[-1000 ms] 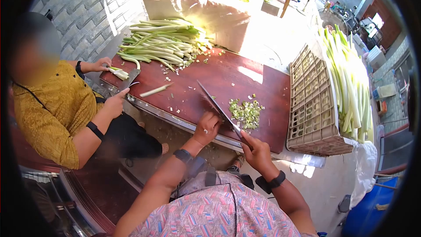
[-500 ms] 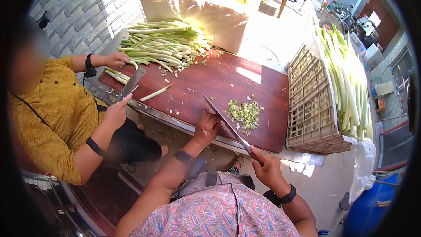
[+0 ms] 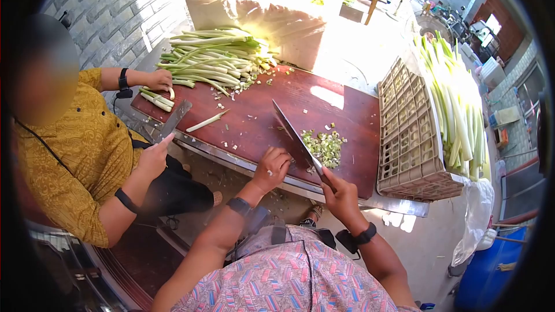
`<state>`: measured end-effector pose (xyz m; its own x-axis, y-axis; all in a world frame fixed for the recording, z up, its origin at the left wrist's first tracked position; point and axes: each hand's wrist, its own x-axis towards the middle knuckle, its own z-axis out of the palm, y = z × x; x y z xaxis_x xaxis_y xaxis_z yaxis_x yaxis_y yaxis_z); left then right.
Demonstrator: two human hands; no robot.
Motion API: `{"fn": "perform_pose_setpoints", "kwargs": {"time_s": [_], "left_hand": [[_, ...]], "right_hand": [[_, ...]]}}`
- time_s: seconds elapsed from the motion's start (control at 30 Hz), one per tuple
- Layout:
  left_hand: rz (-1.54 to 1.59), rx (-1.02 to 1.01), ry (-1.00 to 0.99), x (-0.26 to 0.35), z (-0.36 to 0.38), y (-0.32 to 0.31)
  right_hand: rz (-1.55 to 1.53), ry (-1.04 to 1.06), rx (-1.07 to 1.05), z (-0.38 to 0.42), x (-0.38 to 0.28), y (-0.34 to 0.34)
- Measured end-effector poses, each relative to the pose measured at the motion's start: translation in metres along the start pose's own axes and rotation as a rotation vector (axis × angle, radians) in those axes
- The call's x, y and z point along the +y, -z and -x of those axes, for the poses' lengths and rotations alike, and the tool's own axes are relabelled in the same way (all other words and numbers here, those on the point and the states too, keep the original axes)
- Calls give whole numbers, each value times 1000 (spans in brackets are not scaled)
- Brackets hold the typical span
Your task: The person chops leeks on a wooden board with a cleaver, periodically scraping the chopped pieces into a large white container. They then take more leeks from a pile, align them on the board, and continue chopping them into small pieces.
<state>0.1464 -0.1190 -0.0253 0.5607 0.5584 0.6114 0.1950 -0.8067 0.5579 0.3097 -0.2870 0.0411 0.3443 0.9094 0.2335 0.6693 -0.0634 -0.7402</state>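
R hand (image 3: 341, 197) shut round kitchen knife (image 3: 297, 140); L hand (image 3: 270, 169) half-curled, hold unclear. Blade (image 3: 292, 133) v. near L fingers (image 3: 281, 156); slip could nick 'em.

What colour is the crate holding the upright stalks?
Beige-tan crate, best seen at right in the head view.

Two knives (image 3: 294, 135) show, one near the middle and one at the left. Four hands are in view: the left hand (image 3: 273, 167), the right hand (image 3: 342, 197) and two of the one co-worker (image 3: 72, 133) at left. Four dark wristbands (image 3: 365, 234) show. There is one crate (image 3: 409, 133) at right, one blue barrel (image 3: 491, 277) at near right, one heap of chopped pieces (image 3: 325, 148) and one large pile of stalks (image 3: 208, 60) at far left.
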Motion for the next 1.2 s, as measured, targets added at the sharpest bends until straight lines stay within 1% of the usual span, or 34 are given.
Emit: {"fn": "perform_pose_setpoints", "kwargs": {"time_s": [0.13, 0.23, 0.33, 0.53, 0.63, 0.7, 0.73, 0.8, 0.9, 1.03, 1.1, 1.2], "left_hand": [[19, -3, 4, -3, 1, 1], [15, -18, 41, -7, 2, -1], [14, 26, 24, -8, 4, -4], [-2, 60, 49, -7, 3, -4], [-12, 29, 62, -8, 3, -3], [-16, -13, 88, -8, 2, -2], [-18, -12, 88, -7, 1, -1], [-35, 5, 57, -5, -2, 1], [-10, -24, 71, -2, -3, 2], [1, -10, 68, -5, -2, -1], [-9, 55, 32, -7, -1, -3], [0, 54, 22, -9, -1, -3]], "right_hand": [[70, -22, -59, 23, -14, 29], [58, 31, -80, 33, -24, 41], [87, 1, -142, 38, -27, 46], [79, -11, -149, 37, -17, 42], [90, 10, -159, 28, -11, 32], [81, -38, -205, 15, -14, 24], [80, -36, -205, 11, -9, 15], [-8, 22, -74, 5, 4, -2], [-28, 20, -22, 4, 6, -5], [10, -12, -36, 19, -10, 19], [107, -32, -164, 26, -25, 36], [114, 9, -161, 35, -29, 43]]}}
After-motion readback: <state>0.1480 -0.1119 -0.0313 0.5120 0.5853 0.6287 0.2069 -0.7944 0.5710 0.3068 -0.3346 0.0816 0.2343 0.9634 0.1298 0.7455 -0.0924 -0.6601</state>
